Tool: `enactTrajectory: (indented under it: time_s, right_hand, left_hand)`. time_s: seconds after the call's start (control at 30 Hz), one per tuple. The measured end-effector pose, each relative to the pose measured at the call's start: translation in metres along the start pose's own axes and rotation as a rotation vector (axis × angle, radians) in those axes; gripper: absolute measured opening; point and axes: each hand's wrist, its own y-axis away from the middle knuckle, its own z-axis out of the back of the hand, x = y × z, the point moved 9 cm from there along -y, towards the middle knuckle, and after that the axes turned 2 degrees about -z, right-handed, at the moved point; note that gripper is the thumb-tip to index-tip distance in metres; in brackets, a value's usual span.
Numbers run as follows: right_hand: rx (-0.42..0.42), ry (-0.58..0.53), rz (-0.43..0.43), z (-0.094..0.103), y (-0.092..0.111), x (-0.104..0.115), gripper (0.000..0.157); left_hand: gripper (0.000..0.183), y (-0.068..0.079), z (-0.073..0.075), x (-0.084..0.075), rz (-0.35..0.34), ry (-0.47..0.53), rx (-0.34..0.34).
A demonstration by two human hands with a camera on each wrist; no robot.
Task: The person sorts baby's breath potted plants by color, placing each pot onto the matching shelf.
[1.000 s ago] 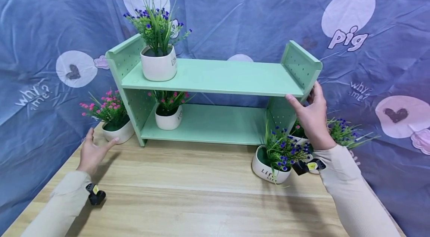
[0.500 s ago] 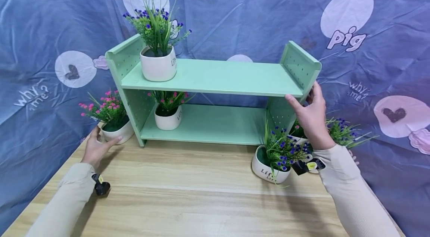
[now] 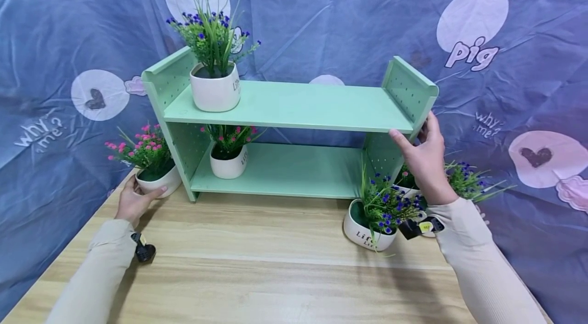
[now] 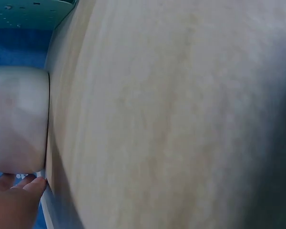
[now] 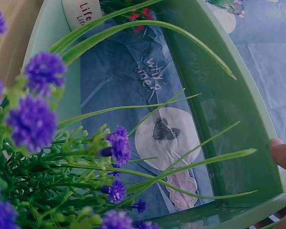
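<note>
- With left hand [image 3: 133, 201], gripping a pot [image 3: 169, 181] on the table [image 3: 275, 273] at the shelf's [image 3: 312, 104] eight o'clock.
- With right hand [image 3: 424, 162], holding the shelf's three o'clock end.
- Possibly snagging flowers [image 3: 149, 148] on the shelf, if lifting too close.
- Counting at least six pots [image 3: 215, 93], one shelf.

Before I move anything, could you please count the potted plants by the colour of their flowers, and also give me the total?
Pink-flowered potted plants: 3
Purple-flowered potted plants: 3
Total: 6, of which two at the right are only partly visible.
</note>
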Motion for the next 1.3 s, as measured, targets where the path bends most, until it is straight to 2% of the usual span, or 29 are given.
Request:
enactTrajectory:
  time_s: [0.23,0.5,0.87,1.3]
  right_hand:
    - [0.005,-0.008,-0.002,0.000,0.001,0.000,0.073]
    - [0.005,-0.023,0.004,-0.001,0.000,0.001,0.074]
    - [0.014,-0.022,-0.012,-0.001,-0.001,-0.001,0.074]
    - [0.020,-0.024,-0.001,-0.001,0.000,0.000,0.075]
  left_hand:
    - [0.090,-0.003,0.003,0.000,0.039,-0.004,-0.089]
    - [0.092,-0.005,0.004,0.002,0.080,0.005,-0.104]
    - [0.091,-0.004,0.008,0.002,0.060,-0.027,-0.136]
    - [0.094,0.007,0.017,0.004,0.079,-0.054,-0.170]
